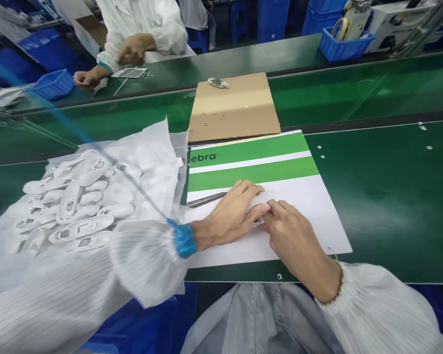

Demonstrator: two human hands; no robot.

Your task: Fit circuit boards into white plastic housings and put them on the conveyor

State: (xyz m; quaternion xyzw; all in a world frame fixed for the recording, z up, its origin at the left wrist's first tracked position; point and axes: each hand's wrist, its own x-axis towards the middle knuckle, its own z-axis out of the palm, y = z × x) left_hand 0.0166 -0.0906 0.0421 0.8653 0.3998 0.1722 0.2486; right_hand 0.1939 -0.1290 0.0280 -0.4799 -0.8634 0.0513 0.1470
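Note:
My left hand [236,214] and my right hand [293,238] meet over a white sheet with green bands [251,147]. Between them, mostly hidden by the fingers, is a small white plastic piece [257,221] with dark marks. My left thumb presses at it while the other fingers curve above. The right fingers are pinched together at its right side. Thin dark metal strips, perhaps tweezers [206,199], lie on the sheet and run under my left hand. A blue band [185,240] with a blue cord circles my left wrist.
At left, several white plastic casings [84,196] are heaped on white wrapping [151,147]. Behind the sheet, a cardboard piece [236,110] bears a clear-windowed white part [218,83]. Tiny white bits [322,157] dot the green table. A co-worker's hands [135,49] are across the divider.

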